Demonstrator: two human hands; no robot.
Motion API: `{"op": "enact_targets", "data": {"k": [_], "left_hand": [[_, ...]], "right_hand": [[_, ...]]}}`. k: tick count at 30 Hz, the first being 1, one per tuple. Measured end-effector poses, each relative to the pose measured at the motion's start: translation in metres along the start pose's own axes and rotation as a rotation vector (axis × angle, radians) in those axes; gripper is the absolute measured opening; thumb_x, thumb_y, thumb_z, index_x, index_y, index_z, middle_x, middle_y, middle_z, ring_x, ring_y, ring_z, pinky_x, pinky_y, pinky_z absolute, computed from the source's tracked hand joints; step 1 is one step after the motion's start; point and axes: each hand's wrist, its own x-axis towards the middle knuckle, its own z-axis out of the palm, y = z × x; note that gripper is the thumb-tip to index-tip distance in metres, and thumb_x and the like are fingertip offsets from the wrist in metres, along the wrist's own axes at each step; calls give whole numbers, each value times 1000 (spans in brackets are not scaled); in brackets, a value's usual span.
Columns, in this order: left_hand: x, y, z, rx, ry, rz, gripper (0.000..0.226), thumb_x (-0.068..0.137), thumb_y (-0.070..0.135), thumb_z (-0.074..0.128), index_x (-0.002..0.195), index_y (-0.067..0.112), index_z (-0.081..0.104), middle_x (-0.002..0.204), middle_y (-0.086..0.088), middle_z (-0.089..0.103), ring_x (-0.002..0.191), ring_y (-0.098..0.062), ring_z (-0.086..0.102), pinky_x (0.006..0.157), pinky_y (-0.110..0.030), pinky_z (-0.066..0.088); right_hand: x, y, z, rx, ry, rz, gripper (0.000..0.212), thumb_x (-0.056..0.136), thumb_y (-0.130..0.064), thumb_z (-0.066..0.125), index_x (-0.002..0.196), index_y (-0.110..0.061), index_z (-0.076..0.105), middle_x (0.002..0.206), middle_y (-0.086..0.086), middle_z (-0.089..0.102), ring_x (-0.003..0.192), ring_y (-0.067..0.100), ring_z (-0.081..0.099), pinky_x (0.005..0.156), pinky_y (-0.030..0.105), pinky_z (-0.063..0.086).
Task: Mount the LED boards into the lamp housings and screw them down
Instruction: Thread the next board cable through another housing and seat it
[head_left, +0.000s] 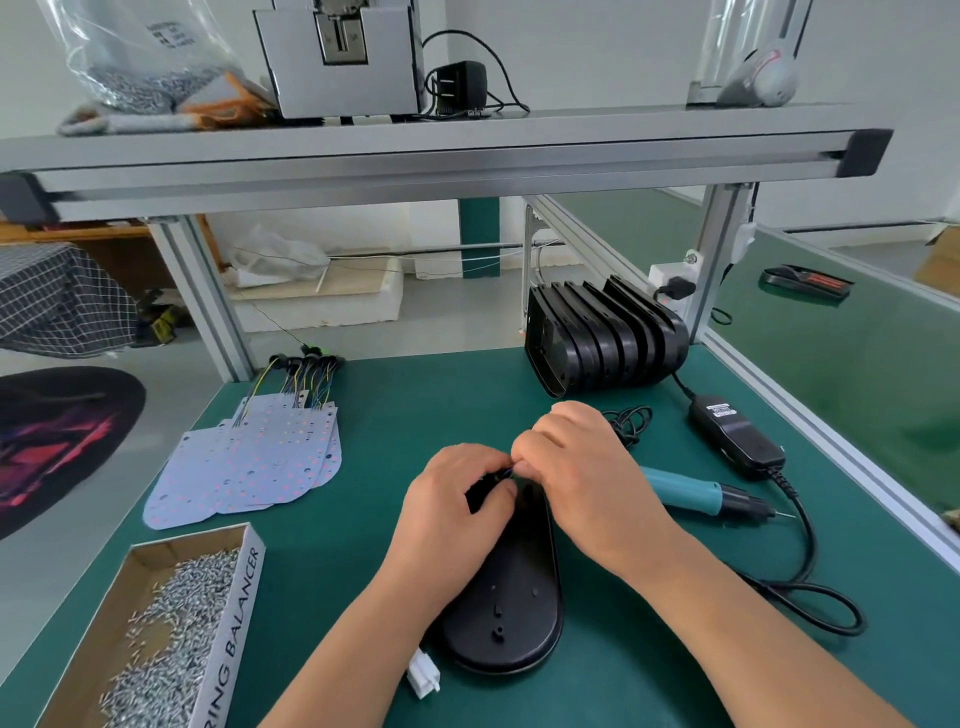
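Lamp housing (511, 608) flat on green mat (374, 415), left hand (457, 501) and right hand (571, 467) both pinching what looks like thin wiring (505, 472) at its far end; a hard tug could strain those leads or skid the unclamped housing toward the electric screwdriver (691, 491).

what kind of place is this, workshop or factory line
Probably a small lamp assembly workstation: a row of black lamp housings, a stack of wired LED boards, plus a box of screws and an electric screwdriver on the green bench mat.
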Motion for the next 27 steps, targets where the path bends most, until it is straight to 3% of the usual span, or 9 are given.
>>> {"op": "enact_targets", "data": {"k": [6,10,14,17,20,21,23,27], "left_hand": [[-1,-2,-2,27,0,9,22,88,18,64,102,25,80,99,17,74,109,-4,60,95,-13,41],[-4,-9,-3,-7,-36,-86,26,94,14,70,109,33,79,113,30,69,121,0,56,96,-4,34],[-5,-13,-4,-53,-69,-131,23,96,24,67,111,39,77,115,35,69,125,3,54,96,-4,35],[-3,-11,-4,-56,-96,-130,22,90,32,58,104,29,74,104,18,72,113,-2,55,92,-9,40],[-1,-12,-3,-36,-116,-82,19,92,30,55,95,16,67,92,-3,66,97,-18,56,91,-31,47],[-1,-12,-2,-42,-117,-75,16,93,29,56,93,17,68,89,-1,65,95,-19,56,90,-33,47],[-2,-14,-1,-70,-108,-102,13,97,27,61,99,29,73,95,14,71,102,-11,59,90,-21,45],[-4,-18,0,-15,-110,-128,28,101,27,65,116,49,73,111,31,70,116,0,55,95,-12,39]], "right_hand": [[-1,-2,4,16,65,-5,24,105,-9,58,81,-11,60,76,-1,51,79,25,42,77,41,42],[0,-3,6,17,93,-6,25,106,-9,58,81,-11,60,76,-3,51,79,23,41,78,42,44],[0,-3,9,31,97,4,24,105,-7,59,81,-12,59,77,-3,49,80,24,41,83,44,46],[1,-2,8,28,109,1,25,102,-2,64,80,-11,58,76,-3,49,80,24,40,80,41,43],[2,0,6,19,110,2,25,98,2,69,79,-12,58,76,-4,49,80,20,36,77,33,35],[2,0,6,14,113,7,26,96,4,70,79,-12,59,76,-5,48,80,19,35,79,30,32],[2,1,5,7,121,9,25,94,5,70,80,-13,60,76,-6,48,80,19,35,79,28,30],[0,1,3,8,113,11,25,105,-12,55,81,-13,61,76,-6,51,79,20,40,78,30,35]]}}
